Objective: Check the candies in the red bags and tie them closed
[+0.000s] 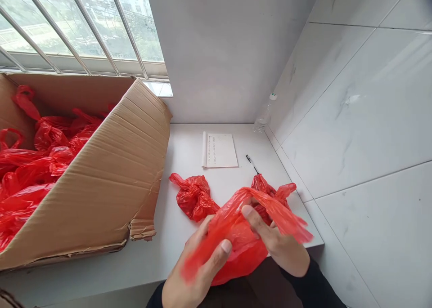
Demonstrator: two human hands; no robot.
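A thin red plastic bag [241,245] hangs between my hands at the front edge of the white table, its handle loops spread up and outward. My left hand [205,258] grips its left side, thumb on the near face and fingers behind the film. On the right side, my right hand [270,236] has its thumb and fingers closed on the bag near the opening. What lies inside is hidden. Just beyond stand two knotted red bags, the left one [194,198] and the right one [266,191], partly covered by the bag I hold.
A large cardboard box [111,177] full of red bags [57,141] stands at left under a barred window [87,24]. Further back on the table [182,155] lie a notepad [221,150] and a pen [252,163]. A clear bottle [263,114] stands by the tiled wall [364,119].
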